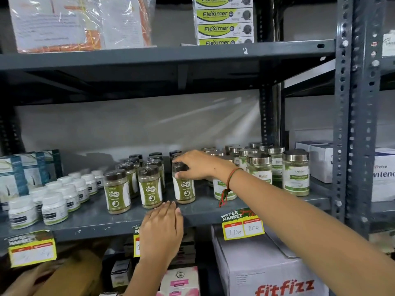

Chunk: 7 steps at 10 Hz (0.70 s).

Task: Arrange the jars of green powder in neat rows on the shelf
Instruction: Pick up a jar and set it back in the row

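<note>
Several black-lidded jars of green powder stand in three rows on the grey shelf [100, 218]. The left row's front jar [117, 192] and the middle row's front jar [150, 187] stand upright near the edge. My right hand [197, 165] reaches in from the right and grips the lid and shoulder of the right row's front jar [184, 190], which stands on the shelf. My left hand [161, 229] lies flat on the shelf's front edge, just below the middle jar, fingers together and holding nothing.
White bottles [54, 208] fill the shelf's left part, with teal boxes [14, 178] behind them. Silver-lidded jars [296, 174] stand on the right. Yellow price tags [243, 227] hang off the edge. A Fitfizz carton [267, 274] sits below; Fleximer boxes [224, 20] above.
</note>
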### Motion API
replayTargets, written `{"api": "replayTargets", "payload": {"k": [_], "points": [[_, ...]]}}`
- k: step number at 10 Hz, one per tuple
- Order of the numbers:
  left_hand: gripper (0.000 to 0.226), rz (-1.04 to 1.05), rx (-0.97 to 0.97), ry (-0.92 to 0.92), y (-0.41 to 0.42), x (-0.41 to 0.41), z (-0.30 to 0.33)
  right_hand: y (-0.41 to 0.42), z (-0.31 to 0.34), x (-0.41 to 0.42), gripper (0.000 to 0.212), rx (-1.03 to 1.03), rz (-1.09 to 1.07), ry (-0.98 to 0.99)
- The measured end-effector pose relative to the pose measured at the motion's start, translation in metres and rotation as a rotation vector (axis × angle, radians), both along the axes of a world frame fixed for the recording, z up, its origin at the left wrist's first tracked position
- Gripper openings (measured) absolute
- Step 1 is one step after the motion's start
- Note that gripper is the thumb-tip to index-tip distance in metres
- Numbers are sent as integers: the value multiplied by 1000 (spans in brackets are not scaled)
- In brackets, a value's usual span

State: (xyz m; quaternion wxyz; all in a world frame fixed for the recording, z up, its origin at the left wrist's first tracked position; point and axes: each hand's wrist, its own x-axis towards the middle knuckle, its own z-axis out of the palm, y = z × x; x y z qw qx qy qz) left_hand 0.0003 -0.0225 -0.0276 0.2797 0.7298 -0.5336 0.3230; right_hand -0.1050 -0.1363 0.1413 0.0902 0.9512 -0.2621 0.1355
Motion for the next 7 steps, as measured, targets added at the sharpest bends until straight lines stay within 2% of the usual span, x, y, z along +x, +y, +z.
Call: {"api": "replayTargets", "payload": {"k": [3,6,7], "points": [[44,-21,13,3,-1,-3,-2,-4,2,-6,69,1,-10,-45],[42,-20,-9,-19,-2,-3,-1,8,1,-15,79,22,-8,-94],[42,-55,-14,-4,-2,1,-1,11,3,-23,71,-25,-30,-181]]}}
